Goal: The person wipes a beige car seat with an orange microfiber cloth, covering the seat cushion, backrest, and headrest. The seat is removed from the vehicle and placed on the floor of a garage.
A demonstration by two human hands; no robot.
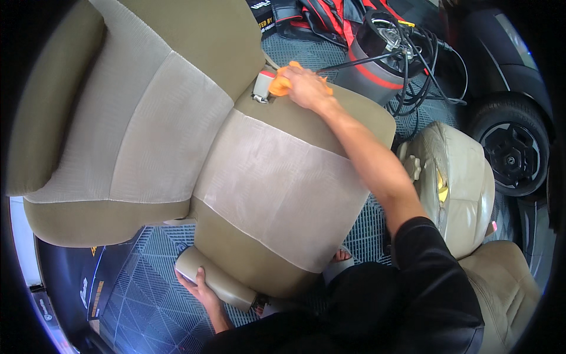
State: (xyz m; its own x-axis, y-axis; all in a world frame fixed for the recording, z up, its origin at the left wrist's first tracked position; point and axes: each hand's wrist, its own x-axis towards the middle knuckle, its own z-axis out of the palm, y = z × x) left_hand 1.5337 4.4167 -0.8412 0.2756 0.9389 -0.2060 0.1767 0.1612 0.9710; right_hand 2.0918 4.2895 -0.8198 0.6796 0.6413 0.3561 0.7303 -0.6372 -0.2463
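Orange crumpled cloth (280,86) lies bunched beneath the right hand (309,88), whose fingers bend down over it, mostly closed, pressing it to the olive side bolster of a fabric car seat with pale grey panels (277,177). Just left of those fingers, beside the cloth, sits a pale grey seat-belt buckle with a red top (263,84). Beyond the right knuckles, to the right, stands a grey cylindrical vacuum with a red band (367,81). The left hand (203,290) grips the rounded end of a smooth tan side cover (221,282), thumb parted from the fingers; how tightly, I cannot tell. Left of those fingers spreads blue-grey gridded floor matting (144,289).
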